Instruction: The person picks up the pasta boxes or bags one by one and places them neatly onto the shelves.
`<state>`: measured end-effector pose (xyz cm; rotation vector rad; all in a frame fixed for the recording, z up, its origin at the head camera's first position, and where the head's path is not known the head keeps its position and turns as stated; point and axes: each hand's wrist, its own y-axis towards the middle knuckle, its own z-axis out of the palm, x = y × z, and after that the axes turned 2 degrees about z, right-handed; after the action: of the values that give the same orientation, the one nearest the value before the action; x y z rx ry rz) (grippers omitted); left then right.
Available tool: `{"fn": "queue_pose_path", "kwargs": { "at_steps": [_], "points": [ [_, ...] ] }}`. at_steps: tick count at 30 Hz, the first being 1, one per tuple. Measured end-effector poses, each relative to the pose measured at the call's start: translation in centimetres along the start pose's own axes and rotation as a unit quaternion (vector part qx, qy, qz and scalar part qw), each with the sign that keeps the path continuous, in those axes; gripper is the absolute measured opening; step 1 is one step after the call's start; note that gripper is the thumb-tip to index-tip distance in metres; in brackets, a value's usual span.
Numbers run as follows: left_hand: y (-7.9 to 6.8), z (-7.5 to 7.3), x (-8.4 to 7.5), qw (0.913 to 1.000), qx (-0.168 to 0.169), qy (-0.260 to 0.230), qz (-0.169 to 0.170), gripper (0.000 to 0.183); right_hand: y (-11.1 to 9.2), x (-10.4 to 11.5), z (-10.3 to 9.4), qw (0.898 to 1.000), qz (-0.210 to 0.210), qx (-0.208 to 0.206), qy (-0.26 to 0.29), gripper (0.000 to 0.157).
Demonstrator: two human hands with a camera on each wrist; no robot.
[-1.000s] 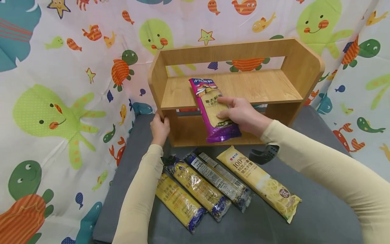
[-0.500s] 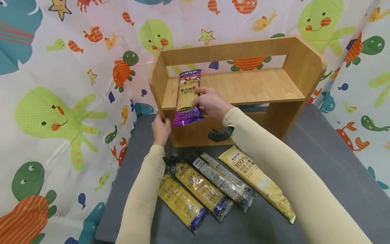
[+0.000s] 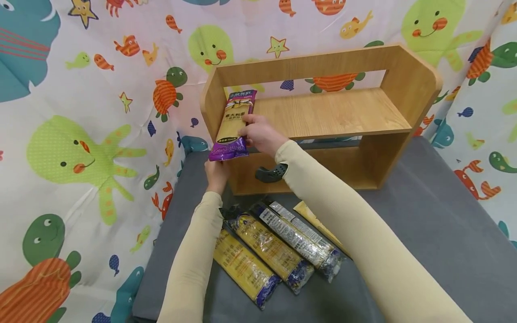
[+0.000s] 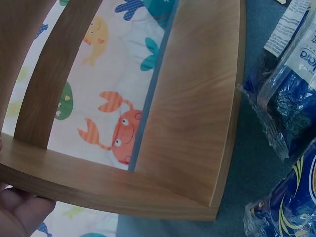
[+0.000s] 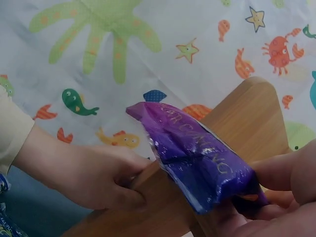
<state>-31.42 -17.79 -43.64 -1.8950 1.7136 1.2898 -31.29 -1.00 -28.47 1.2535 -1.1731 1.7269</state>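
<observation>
My right hand [image 3: 261,134] pinches the edge of a purple and yellow pasta packet [image 3: 233,123]. The packet leans at the left end of the upper board of a wooden shelf [image 3: 335,110], its purple lower end jutting past the front edge. In the right wrist view, the packet's crinkled purple end [image 5: 197,158] overlaps the side panel. Below it, my left hand [image 3: 216,176] grips the shelf's left side panel, partly hidden by the packet in the head view. The left wrist view shows fingers [image 4: 29,215] around the panel's edge.
On the grey table [image 3: 424,215] before the shelf lie yellow and blue pasta packets [image 3: 246,267] and clear-and-blue ones [image 3: 299,235] side by side. A pale yellow pasta packet [image 3: 319,224] is partly under my right forearm. A patterned cloth [image 3: 101,148] hangs behind and beside.
My right hand has carried the purple packet leftward, from in front of the shelf's middle to its left end. My left hand has kept its grip on the side panel.
</observation>
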Motion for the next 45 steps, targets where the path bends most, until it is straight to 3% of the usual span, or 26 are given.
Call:
{"fn": "queue_pose_path", "kwargs": {
  "at_steps": [9, 13, 16, 22, 26, 29, 34, 38, 45],
  "points": [
    [-0.1, 1.0, -0.5, 0.9998, 0.001, 0.014, 0.011, 0.027, -0.4, 0.1, -1.9, 1.0, 0.005, -0.002, 0.026, 0.068],
    [-0.2, 1.2, -0.6, 0.9998, 0.013, 0.017, 0.001, 0.029, -1.3, -0.2, -3.7, 0.999, -0.006, -0.007, 0.035, 0.068],
    [-0.3, 1.4, -0.6, 0.9997, 0.02, 0.005, -0.01, 0.03, -2.7, -0.6, -5.6, 1.0, -0.022, 0.0, 0.003, 0.067],
    [-0.2, 1.4, -0.5, 0.9996, 0.026, 0.009, -0.005, 0.032, -7.5, -1.3, -11.8, 0.992, -0.046, 0.015, -0.118, 0.062],
    [0.0, 1.1, -0.7, 0.9996, 0.02, 0.015, 0.015, 0.035, -11.7, -1.7, -17.2, 0.981, -0.052, 0.001, -0.185, 0.063],
    [0.2, 0.9, -0.7, 0.9995, 0.016, 0.015, 0.022, 0.036, -14.9, -2.6, -21.3, 0.978, -0.047, -0.029, -0.202, 0.061],
    [0.2, 0.8, -0.6, 0.9996, 0.016, 0.018, 0.016, 0.036, -19.3, -6.1, -27.5, 0.971, -0.024, -0.069, -0.226, 0.039],
    [0.2, 0.5, -0.5, 0.9998, 0.018, 0.004, 0.008, 0.036, -21.9, -10.4, -30.5, 0.964, 0.026, -0.075, -0.254, 0.032],
    [-0.1, 0.2, -0.2, 0.9992, 0.019, -0.024, -0.028, 0.036, -23.6, -19.0, -31.9, 0.949, 0.092, -0.045, -0.297, 0.063]
  ]
}}
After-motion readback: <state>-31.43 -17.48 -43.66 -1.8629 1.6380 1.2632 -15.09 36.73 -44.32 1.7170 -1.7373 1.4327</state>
